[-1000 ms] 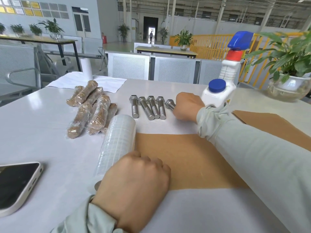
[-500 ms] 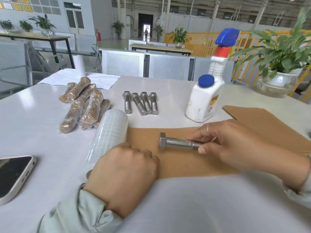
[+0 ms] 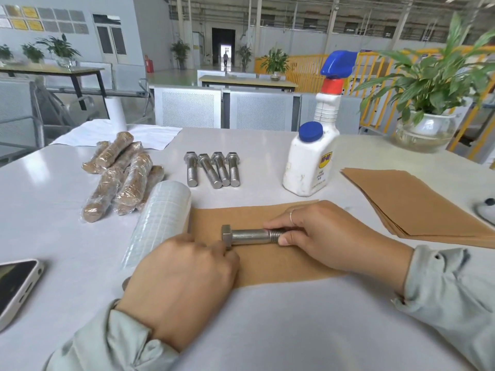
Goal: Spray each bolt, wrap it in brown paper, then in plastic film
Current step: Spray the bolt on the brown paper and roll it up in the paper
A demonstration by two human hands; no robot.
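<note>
A steel bolt (image 3: 249,235) lies crosswise on a brown paper sheet (image 3: 273,266) in front of me. My right hand (image 3: 329,236) pinches its threaded end between thumb and fingers. My left hand (image 3: 184,279) is curled, its fingertips touching the bolt's hex head. Several bare bolts (image 3: 213,170) lie in a row farther back. A white spray bottle (image 3: 312,153) with a blue trigger stands to their right. The plastic film roll (image 3: 158,223) lies left of the sheet. Several wrapped bolts (image 3: 122,175) are piled at the left.
A stack of brown paper sheets (image 3: 417,204) lies at the right. A phone (image 3: 14,285) sits at the near left edge. A potted plant in a glass bowl (image 3: 426,129) stands far right. White paper and a white roll (image 3: 115,116) are at the back left.
My right hand took a bolt from the row and brought it onto the brown sheet. My left hand shifted right from the film roll to the bolt's head.
</note>
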